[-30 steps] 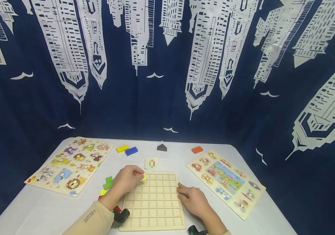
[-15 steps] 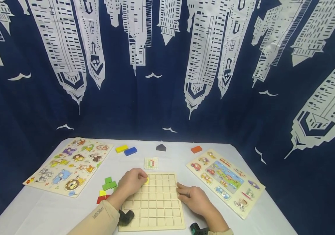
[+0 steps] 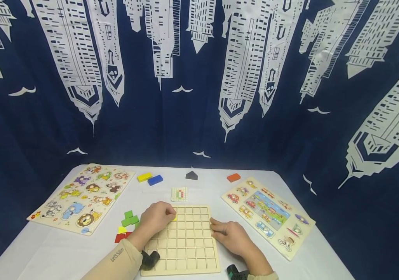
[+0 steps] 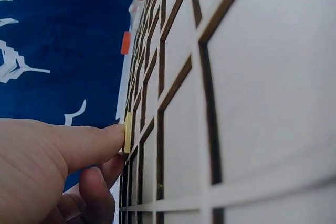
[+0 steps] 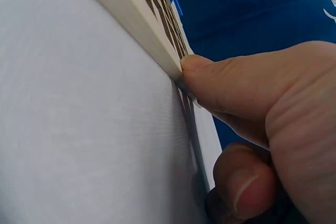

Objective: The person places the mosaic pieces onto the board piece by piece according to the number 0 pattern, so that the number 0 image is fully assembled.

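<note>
My left hand (image 3: 156,217) is at the upper left corner of a wooden grid board (image 3: 190,253). Thumb and fingers pinch a small yellow square tile (image 4: 127,132) at the grid cells there, the tile mostly covered in the head view. At the board's right edge, my right hand (image 3: 231,236) grips the rim, its thumb (image 5: 202,74) on the edge and the other fingers curled below. Left of the board lie loose green tiles (image 3: 128,222), a yellow tile (image 3: 122,230) and red tiles (image 3: 120,237), partly behind the left forearm.
A small pattern card (image 3: 180,194) lies beyond the board. Farther back are yellow (image 3: 145,177), blue (image 3: 155,180), dark (image 3: 191,175) and orange (image 3: 233,177) blocks. An animal puzzle (image 3: 75,200) lies left, a vehicle puzzle (image 3: 268,217) right.
My left hand has moved slightly right and toward me with the yellow tile, from the board's corner edge onto the grid cells. The right hand stays at the right edge.
</note>
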The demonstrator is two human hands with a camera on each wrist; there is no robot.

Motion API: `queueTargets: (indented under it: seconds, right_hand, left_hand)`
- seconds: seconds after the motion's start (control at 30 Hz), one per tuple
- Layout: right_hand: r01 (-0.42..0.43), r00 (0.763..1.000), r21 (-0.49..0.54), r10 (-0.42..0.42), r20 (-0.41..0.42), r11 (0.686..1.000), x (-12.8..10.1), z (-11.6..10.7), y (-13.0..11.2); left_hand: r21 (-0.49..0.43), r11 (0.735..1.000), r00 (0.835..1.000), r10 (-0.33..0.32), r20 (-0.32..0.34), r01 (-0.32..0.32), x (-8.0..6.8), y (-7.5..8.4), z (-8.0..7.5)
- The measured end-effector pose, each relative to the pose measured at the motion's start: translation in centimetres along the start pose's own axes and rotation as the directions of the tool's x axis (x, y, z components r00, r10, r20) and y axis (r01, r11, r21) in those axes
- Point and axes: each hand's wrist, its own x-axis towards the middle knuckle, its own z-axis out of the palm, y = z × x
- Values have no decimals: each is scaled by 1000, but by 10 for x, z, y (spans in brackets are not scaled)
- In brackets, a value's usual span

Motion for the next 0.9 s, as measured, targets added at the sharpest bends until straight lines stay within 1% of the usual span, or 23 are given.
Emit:
queueTargets:
  seconds: [0.2, 0.4, 0.53, 0.63, 0.7, 0.77, 0.83, 0.9]
  right_hand:
    - [-3, 1000, 12, 3, -3, 1000, 0, 0, 1]
    - [-11, 1000, 16, 11, -5, 1000, 0, 2, 1]
    - [-6, 1000, 10, 6, -4, 1000, 0, 2, 1]
    - [-2, 1000, 1, 2, -7, 1000, -1, 1, 1]
    - [3, 1000, -1, -3, -11, 1000, -2, 0, 1]
    - [7, 1000, -2, -7, -12, 1000, -3, 0, 0]
    - [13, 1000, -4, -13, -17, 1000, -3, 0, 0]
    - [9, 1000, -6, -10, -14, 1000, -2, -1, -1]
  left_hand:
    - [-9, 1000, 1000, -18, 6, 18, 0, 1, 2]
    - [-4, 1000, 1000, -18, 13, 18, 2, -1, 2]
    - [5, 1000, 1000, -9, 13, 9, 0, -3, 0]
    - [2, 1000, 1000, -5, 11, 5, -3, -3, -5]
    - [-13, 1000, 1000, -12, 4, 12, -6, -4, -11]
    - [-21, 1000, 1000, -23, -16, 23, -10, -8, -23]
    - [-29, 999, 998, -36, -48, 35, -16, -15, -39]
    - [-40, 997, 994, -63, -85, 60, -23, -26, -57]
